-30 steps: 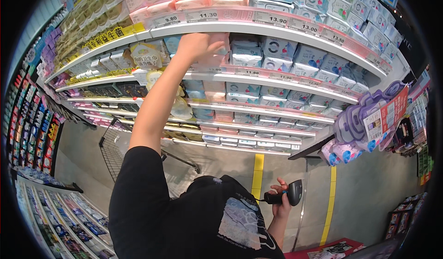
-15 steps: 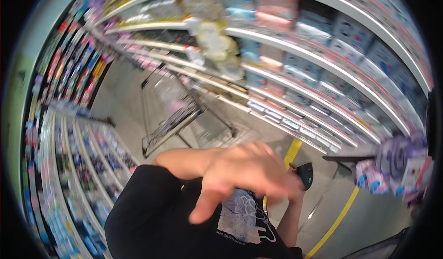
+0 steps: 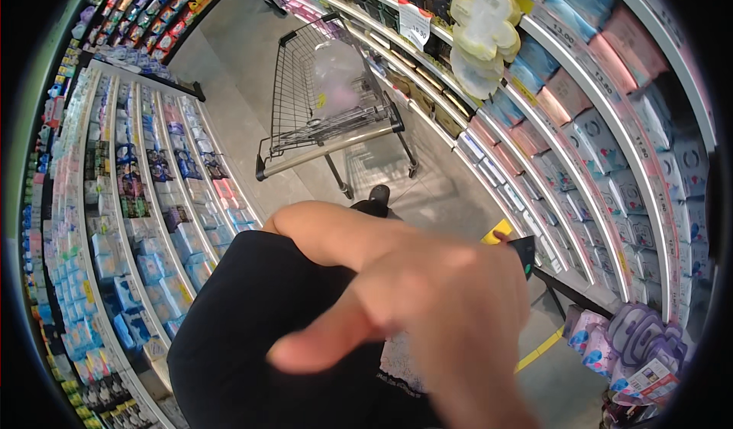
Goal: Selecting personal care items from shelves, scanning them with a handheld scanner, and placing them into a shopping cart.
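Head view, so here's where things stand. I'm placing everything off the shopping cart, since it's the easiest thing to spot.

The left hand is huge and blurry, well this side of the cart and close to the lens. Its thumb is stuck out wide, away from the fingers, and I see nothing gripped in the part that shows. The fingertips run out of the frame though, so no promises there. The right hand is mostly hidden behind it; just a bit of finger peeks out. It looks like it's got hold of the scanner, a dark thing with a small green spot, nearer than the cart and off to its right. Can't make out the actual grip.

Progress-wise: scanner in hand, I'd call that bit sorted. It isn't visibly up against any pack, and I can't spot a pack in either hand. The cart has a clear plastic bag in it, with something pinkish showing through. How much is finished overall? Honestly can't tell from this.

Round about: pink packs sit shelved to the cart's right, blue packs are shelved to its left and nearer, and a dark shoe is just this side of its handle.
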Demonstrator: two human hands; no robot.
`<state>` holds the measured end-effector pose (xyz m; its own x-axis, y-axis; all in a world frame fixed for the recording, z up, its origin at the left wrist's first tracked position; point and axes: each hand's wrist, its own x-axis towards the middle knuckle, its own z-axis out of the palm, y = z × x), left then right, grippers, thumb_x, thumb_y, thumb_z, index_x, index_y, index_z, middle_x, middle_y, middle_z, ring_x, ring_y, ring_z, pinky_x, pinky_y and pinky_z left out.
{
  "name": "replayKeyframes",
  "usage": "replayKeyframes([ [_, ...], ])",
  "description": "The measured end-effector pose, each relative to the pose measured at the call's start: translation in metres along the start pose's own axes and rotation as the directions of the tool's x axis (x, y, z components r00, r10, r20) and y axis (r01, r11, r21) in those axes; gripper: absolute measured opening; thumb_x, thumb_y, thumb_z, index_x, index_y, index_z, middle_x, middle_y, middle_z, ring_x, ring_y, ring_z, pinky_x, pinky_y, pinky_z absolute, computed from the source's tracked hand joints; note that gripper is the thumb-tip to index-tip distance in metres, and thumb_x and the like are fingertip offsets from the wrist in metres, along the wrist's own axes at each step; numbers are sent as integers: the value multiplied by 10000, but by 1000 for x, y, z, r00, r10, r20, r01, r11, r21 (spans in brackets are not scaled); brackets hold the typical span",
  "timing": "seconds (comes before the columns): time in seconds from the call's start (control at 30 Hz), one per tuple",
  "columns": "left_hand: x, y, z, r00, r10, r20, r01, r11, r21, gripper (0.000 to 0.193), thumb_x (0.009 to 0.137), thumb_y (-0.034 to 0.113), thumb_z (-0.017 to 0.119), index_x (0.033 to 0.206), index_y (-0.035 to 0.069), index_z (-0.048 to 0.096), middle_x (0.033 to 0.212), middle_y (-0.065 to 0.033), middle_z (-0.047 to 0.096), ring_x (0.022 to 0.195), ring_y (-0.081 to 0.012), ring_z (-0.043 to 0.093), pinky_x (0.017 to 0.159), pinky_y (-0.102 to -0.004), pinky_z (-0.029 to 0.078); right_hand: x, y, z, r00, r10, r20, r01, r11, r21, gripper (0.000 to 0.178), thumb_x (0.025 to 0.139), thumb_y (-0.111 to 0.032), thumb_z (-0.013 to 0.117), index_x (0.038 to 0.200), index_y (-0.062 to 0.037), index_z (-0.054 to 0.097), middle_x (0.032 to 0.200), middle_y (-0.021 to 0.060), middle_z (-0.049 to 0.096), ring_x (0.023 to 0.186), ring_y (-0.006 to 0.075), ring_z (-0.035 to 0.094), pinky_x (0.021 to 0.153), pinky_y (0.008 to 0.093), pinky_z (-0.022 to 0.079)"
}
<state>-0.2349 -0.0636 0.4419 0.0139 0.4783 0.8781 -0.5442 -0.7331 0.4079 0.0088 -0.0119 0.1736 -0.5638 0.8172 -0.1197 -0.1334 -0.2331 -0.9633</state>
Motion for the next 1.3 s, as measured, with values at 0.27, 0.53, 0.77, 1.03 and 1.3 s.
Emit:
replayKeyframes([
  [0.27,-131,31,-230,584,-274,-764,734,580,354,266,984,251,496,943,12,604,733,-19,575,652,-92,535,610,-251,440,-38,4,100,930,263,-255,-319,924,-211,350,870,-49,586,1207,21,523,1204,149,588,808,173,607,743,318,491],
  [0.53,-371,21,-484,346,140,-928,910,-292,295,434,917,325,567,1185,-14,533,1143,-256,591,1099,-408,548,949,-464,424,23,-18,211,889,337,-309,-443,802,-401,347,850,-14,633,1195,-6,594,888,42,653,775,107,588,687,257,478],
  [0.77,-451,20,-506,-217,87,-972,929,-288,-233,624,927,460,499,1285,-51,475,1270,-271,536,1194,-429,495,1024,-461,385,49,-31,263,871,394,-292,-488,756,-436,355,834,25,638,1186,4,595,888,52,664,755,96,596,664,246,491],
  [1.03,-423,16,-506,-189,-793,-579,824,192,-533,592,989,492,347,1312,27,522,1238,-144,605,1164,-256,547,981,-369,414,55,-27,259,827,427,-365,-555,725,-409,335,831,23,622,1165,12,599,895,46,667,818,128,626,724,262,491],
  [1.3,-496,10,-555,-258,-294,-920,802,-597,-34,475,949,389,429,1238,48,591,1292,-222,551,1176,-343,555,1000,-394,431,33,-23,269,723,475,-501,-678,627,-384,299,825,29,632,1123,14,617,926,65,672,854,142,626,756,272,492],
])
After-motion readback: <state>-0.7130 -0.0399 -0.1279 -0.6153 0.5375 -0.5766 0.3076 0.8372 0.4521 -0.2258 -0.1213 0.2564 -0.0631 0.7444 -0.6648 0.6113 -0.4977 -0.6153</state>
